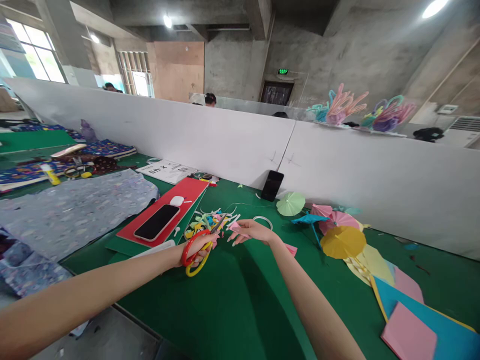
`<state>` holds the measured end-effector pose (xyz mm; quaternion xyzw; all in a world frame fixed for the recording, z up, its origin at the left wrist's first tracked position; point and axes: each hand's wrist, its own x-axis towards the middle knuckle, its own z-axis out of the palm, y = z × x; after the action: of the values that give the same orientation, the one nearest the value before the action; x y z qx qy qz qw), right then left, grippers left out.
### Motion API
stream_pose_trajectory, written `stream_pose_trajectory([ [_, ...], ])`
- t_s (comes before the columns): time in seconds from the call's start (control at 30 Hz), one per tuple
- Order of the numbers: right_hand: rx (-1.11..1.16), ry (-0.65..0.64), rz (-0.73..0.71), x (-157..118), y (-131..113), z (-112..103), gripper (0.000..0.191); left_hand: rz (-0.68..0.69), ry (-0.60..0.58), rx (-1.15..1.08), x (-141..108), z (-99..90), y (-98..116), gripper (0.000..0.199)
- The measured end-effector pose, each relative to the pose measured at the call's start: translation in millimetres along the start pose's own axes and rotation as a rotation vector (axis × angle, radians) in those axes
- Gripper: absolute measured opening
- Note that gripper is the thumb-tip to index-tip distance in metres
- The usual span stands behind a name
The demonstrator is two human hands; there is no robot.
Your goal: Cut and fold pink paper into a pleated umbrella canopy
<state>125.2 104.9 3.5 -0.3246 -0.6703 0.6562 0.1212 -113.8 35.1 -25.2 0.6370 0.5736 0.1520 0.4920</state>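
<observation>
My left hand (198, 247) is closed round the red and yellow handles of a pair of scissors (195, 254), whose blades point up and to the right. A bit of pink paper shows by its fingertips. To the right, my right hand (251, 231) pinches a small piece of pink paper (238, 228) between thumb and fingers. Just beyond both hands lies a heap of colourful paper scraps (204, 222) on the green table (210, 310). A white ring (263, 220) lies behind my right hand.
Left of the hands, a phone (157, 222) lies on a red folder (131, 227). Another phone (272, 185) leans against the white partition (232, 145). Paper umbrellas (343, 242) and coloured sheets (410, 332) are at the right. Patterned cloth (86, 205) covers the left side.
</observation>
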Motion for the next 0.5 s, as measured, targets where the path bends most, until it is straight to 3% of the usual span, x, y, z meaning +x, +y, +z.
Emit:
stream_pose_trajectory([
  [0.1,0.014,-0.021,-0.037,-5.8,0.1,-5.0,0.028,-0.023,-0.152,-0.149,3.0,-1.0,1.3,0.025],
  [0.2,0.035,-0.024,-0.077,-10.2,-1.1,-6.8,0.029,-0.029,-0.206,-0.235,3.0,-1.7,7.8,0.028],
  [0.5,0.099,-0.026,-0.225,-39.3,-22.9,5.9,0.031,-0.140,-0.128,-0.062,10.1,11.7,22.4,0.029],
])
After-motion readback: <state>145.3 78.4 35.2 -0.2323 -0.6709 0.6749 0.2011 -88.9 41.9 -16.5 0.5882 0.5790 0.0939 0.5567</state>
